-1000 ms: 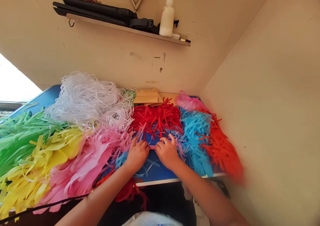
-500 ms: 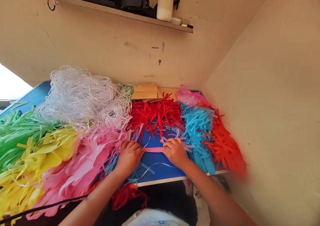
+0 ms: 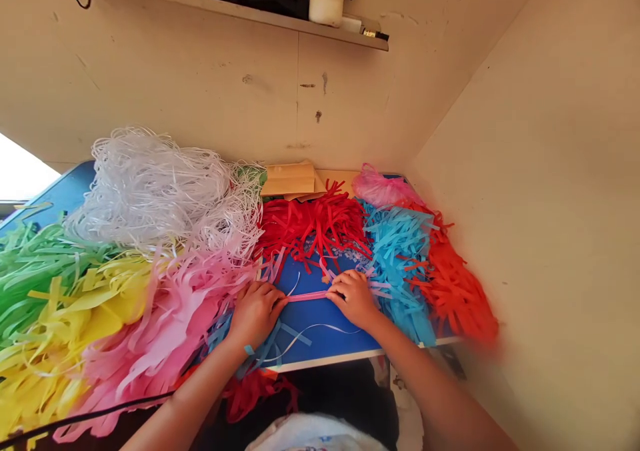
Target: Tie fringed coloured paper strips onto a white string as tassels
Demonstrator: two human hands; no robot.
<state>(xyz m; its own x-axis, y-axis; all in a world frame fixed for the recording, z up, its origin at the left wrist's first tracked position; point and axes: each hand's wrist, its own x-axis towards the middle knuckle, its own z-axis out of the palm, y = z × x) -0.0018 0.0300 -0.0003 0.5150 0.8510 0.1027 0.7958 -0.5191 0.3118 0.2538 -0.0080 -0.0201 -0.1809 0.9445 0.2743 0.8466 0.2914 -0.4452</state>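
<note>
A narrow pink strip point(image 3: 307, 296) is stretched level just over the blue tabletop point(image 3: 320, 344). My left hand point(image 3: 257, 311) pinches its left end, and my right hand point(image 3: 354, 298) pinches the other end. Close in front of my hands, a thin white ribbon point(image 3: 320, 327) curves across the table. Light blue strips point(image 3: 285, 341) lie beside my left hand, and one small piece rests against my left wrist. Pale purple strips point(image 3: 377, 284) show just beyond my right hand. Both thumbs and fingers are pressed together on the strip.
Left are heaps of white string point(image 3: 160, 191), green strips point(image 3: 45, 264), yellow strips point(image 3: 95, 311) and pink strips point(image 3: 165, 331). Red strips point(image 3: 315, 221), blue strips point(image 3: 400, 251) and orange-red strips point(image 3: 460, 291) lie behind and right. A brown paper packet point(image 3: 287, 179) and pink plastic bag point(image 3: 383, 188) sit at the back.
The pink strip between my hands looks narrower and tilts up slightly to the right. My right hand has shifted a little to the right. The whole view has moved slightly.
</note>
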